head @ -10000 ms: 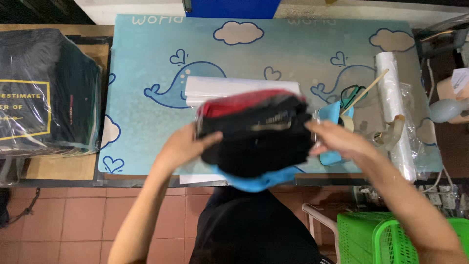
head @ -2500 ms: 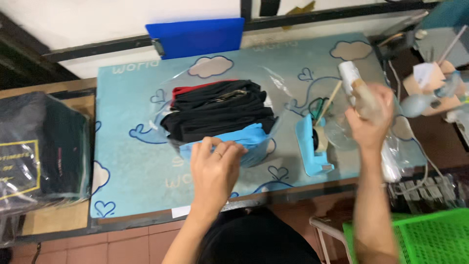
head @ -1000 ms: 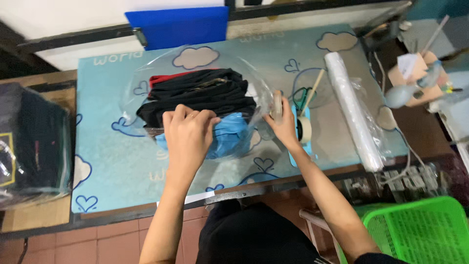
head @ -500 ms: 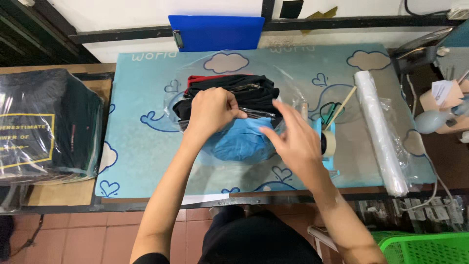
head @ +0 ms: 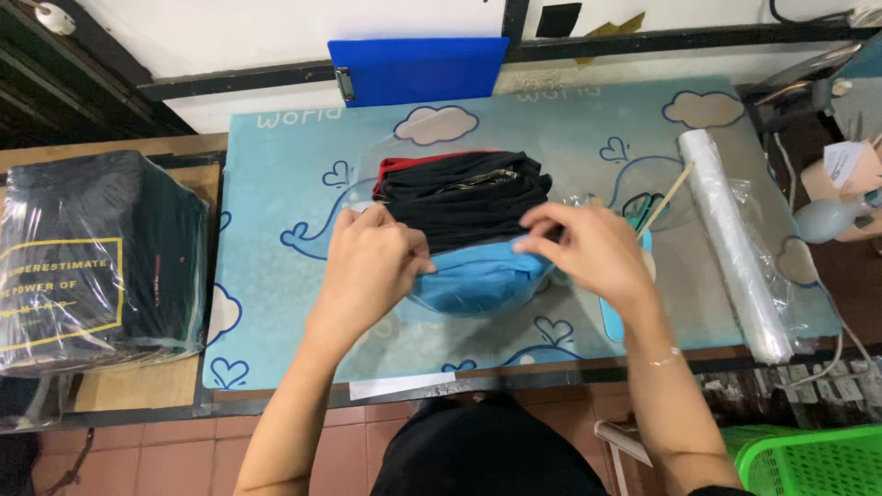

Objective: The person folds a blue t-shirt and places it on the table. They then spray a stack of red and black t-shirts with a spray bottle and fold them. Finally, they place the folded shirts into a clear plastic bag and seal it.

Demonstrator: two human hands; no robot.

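The right hand (head: 593,257) has come in from beside the folded clothes stack (head: 464,220) on the whale-print mat (head: 276,184) — both it and the left hand (head: 372,266) pinch the stack's clear glossy bag, fingers curled.

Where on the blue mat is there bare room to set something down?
Bare mat lies left of the folded clothes stack, toward the wrapped black bundle. A smaller patch sits behind the stack, below the blue clipboard. The right side, by the plastic roll, is crowded.
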